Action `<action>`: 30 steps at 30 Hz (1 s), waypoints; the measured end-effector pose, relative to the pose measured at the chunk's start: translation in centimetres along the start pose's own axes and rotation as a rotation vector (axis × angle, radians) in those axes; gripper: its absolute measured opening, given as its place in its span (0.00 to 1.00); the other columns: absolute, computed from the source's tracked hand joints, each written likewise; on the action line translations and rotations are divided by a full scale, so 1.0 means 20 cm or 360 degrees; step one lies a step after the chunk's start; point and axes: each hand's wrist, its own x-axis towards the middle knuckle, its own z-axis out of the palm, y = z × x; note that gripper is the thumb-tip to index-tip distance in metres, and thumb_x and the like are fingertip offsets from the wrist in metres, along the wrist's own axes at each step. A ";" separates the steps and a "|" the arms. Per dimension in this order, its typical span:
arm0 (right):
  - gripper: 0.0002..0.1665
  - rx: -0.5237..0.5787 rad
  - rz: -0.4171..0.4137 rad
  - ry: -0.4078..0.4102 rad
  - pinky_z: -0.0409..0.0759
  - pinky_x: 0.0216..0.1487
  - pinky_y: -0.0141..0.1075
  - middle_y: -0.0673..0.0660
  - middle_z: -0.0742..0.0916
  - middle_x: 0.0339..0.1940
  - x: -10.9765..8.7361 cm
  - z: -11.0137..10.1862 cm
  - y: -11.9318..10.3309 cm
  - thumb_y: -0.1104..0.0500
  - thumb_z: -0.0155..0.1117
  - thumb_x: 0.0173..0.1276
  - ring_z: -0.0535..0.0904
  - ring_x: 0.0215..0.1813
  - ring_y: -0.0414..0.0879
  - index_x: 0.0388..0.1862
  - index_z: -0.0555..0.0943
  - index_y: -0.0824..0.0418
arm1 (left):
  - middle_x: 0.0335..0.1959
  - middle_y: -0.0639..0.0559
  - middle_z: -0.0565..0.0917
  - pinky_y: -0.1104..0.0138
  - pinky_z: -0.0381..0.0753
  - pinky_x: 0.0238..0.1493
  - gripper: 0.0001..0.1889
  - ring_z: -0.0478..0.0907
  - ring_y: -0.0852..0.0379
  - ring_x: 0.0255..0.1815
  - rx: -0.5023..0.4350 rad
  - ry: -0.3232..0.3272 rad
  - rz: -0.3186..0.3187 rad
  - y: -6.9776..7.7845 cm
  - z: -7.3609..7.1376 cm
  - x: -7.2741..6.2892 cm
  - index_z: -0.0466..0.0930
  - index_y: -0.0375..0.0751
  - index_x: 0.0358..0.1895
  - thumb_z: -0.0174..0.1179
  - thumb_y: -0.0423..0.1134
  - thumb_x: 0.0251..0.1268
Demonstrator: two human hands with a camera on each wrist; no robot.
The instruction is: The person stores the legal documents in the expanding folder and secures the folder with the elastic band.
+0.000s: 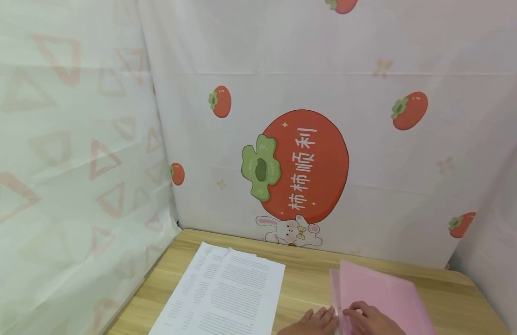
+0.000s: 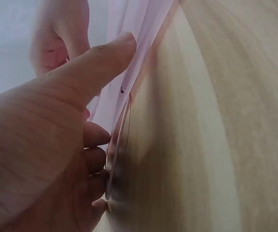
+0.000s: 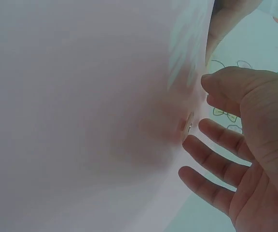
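The rectangular pink plastic folder [image 1: 386, 288] at the parted fingers of our right hand [image 1: 372, 321] and bent ones of our left hand [image 1: 312, 323] may skew if pushed unevenly.

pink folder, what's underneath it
The wooden table shows around the pink folder and appears to run beneath it. The part directly underneath is covered, so whether anything else lies there cannot be seen.

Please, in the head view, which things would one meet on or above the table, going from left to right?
Printed papers → left hand → pink folder, with the right hand overlapping it.
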 end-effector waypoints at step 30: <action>0.34 -0.0237 0.0010 0.0147 0.77 0.29 0.34 0.60 0.80 0.49 0.03 0.05 -0.04 0.34 0.77 0.56 0.78 0.42 0.43 0.52 0.83 0.56 | 0.84 0.57 0.50 0.64 0.58 0.74 0.38 0.44 0.63 0.81 0.0287 0.0107 0.0022 -0.02 0.14 0.02 0.49 0.50 0.84 0.22 0.66 0.81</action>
